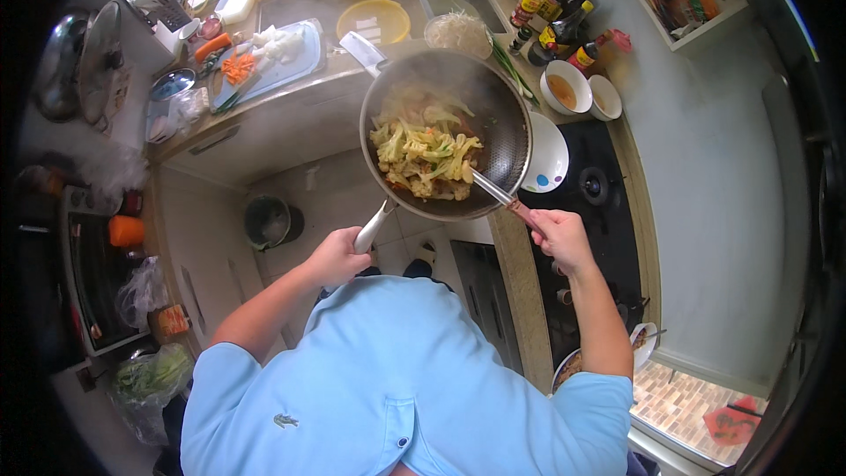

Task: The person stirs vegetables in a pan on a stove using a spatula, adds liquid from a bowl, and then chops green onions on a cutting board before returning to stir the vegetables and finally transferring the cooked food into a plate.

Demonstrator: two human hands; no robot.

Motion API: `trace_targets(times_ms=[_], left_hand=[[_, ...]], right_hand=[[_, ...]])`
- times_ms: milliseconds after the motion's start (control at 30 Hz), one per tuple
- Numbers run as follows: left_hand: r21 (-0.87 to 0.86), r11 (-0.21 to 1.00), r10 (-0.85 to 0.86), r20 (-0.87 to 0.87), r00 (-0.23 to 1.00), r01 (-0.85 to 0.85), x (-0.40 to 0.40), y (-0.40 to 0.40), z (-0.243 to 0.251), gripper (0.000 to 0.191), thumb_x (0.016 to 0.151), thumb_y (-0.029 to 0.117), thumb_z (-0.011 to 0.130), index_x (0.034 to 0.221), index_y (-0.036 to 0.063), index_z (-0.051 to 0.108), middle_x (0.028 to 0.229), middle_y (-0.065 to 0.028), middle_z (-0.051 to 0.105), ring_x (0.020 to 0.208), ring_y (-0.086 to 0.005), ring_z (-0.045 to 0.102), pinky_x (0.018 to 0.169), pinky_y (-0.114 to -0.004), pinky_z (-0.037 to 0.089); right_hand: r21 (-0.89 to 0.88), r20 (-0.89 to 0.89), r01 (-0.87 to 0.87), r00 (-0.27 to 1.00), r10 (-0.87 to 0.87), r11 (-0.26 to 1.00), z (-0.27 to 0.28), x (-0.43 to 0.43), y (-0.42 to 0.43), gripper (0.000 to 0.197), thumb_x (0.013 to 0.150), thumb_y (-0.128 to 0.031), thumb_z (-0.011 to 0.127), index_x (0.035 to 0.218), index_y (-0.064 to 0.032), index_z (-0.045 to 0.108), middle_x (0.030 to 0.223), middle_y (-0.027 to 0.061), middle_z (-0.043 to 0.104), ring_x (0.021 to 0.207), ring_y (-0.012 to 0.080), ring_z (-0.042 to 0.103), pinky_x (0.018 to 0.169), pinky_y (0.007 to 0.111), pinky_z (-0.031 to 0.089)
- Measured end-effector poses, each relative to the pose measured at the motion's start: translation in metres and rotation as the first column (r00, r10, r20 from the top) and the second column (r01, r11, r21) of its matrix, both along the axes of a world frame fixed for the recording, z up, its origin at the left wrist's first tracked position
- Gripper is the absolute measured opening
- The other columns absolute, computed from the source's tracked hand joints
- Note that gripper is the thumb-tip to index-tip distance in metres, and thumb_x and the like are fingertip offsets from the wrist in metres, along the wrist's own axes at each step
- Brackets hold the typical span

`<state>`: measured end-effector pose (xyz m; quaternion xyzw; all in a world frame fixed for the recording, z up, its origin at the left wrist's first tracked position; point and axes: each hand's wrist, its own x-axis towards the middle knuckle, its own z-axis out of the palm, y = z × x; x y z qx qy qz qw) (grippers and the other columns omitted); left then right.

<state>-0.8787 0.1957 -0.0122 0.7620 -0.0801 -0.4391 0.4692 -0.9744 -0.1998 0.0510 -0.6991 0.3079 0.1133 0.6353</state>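
Note:
A wok (505, 145) is held up in front of me, off the stove, with steam rising from it. Cooked cauliflower (423, 152) with bits of orange and green lies in its left half. My left hand (338, 256) grips the wok's long light handle. Closed around the brown handle of a metal spatula (492, 188) is my right hand (563, 238); the spatula's front end is hidden in the cauliflower. Just right of the wok, partly behind it, a white plate with coloured dots (548, 155) rests at the edge of the black gas hob (595, 145).
Beyond the wok are a sink with a yellow basin (373, 21), a bowl of pale shreds (458, 34) and scallions (512, 73). Sauce bottles (565, 23) and two bowls (566, 87) stand at right. A blue cutting board (291, 53) holds cut vegetables; a bin (271, 219) stands below.

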Motion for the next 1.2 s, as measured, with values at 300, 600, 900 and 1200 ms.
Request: trace_targets(times_ms=[300, 600, 900, 1200], left_hand=[[0.051, 0.998, 0.025, 0.027, 0.999, -0.027, -0.003, -0.044, 0.006, 0.019, 0.082, 0.01, 0.063, 0.097, -0.0004, 0.06, 0.073, -0.007, 0.062, 0.056, -0.0146, 0.06, 0.052, -0.033, 0.049], [0.062, 0.998, 0.006, 0.149, 0.989, -0.016, -0.003, -0.061, -0.004, 0.021, 0.082, 0.011, 0.063, 0.099, -0.0003, 0.062, 0.073, -0.0079, 0.063, 0.057, -0.015, 0.06, 0.056, -0.034, 0.05], [-0.065, 0.989, 0.13, -0.055, 0.99, -0.134, 0.009, -0.064, 0.013, 0.011, 0.08, 0.003, 0.062, 0.089, 0.0015, 0.056, 0.067, -0.0029, 0.056, 0.052, -0.0113, 0.056, 0.046, -0.028, 0.045], [-0.098, 0.988, 0.119, -0.035, 0.992, -0.122, 0.023, -0.058, 0.0, 0.012, 0.079, 0.005, 0.063, 0.089, 0.002, 0.055, 0.067, -0.0015, 0.056, 0.051, -0.0105, 0.056, 0.045, -0.028, 0.046]], right_hand=[[0.144, 0.024, 0.048, 0.998, -0.052, 0.988, 0.004, 0.01, -0.014, 0.024, 0.1, -0.022, 0.064, 0.097, 0.0002, 0.074, 0.065, -0.0027, 0.059, 0.049, 0.0014, 0.042, 0.045, 0.019, 0.031], [-0.044, 0.106, -0.053, 0.993, 0.057, 0.998, 0.044, 0.018, -0.004, 0.026, 0.098, -0.024, 0.067, 0.096, -0.0001, 0.075, 0.064, -0.0044, 0.058, 0.051, 0.0014, 0.044, 0.046, 0.019, 0.032], [0.34, -0.022, 0.167, 0.985, -0.169, 0.925, -0.011, 0.001, -0.046, 0.024, 0.101, -0.021, 0.06, 0.095, 0.0016, 0.066, 0.066, 0.0012, 0.057, 0.042, 0.0012, 0.037, 0.04, 0.018, 0.027], [0.37, 0.036, 0.224, 0.966, -0.254, 0.902, -0.008, -0.015, -0.062, 0.024, 0.101, -0.023, 0.062, 0.097, 0.0008, 0.064, 0.066, 0.0014, 0.058, 0.042, 0.0006, 0.038, 0.04, 0.018, 0.027]])
